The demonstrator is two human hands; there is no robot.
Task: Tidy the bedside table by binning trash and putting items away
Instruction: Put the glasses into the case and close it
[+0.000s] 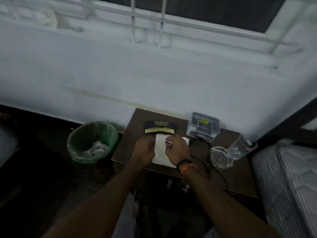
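A white napkin or paper sheet (160,152) lies on the dark wooden bedside table (130,133). My left hand (144,149) rests curled at its left edge. My right hand (176,150) lies over its right part and pinches a thin dark stick-like item (168,143), too blurred to name. A black and gold packet (160,127) lies just behind the napkin. Left of the table stands a bin (92,141) with a green liner and crumpled paper inside.
A grey compartment box (203,125) stands at the table's back right. A glass ashtray (221,156) and a drinking glass (243,146) sit on the right, with a black cable (208,152) beside them. A bed with striped bedding (289,177) lies right; a white wall is behind.
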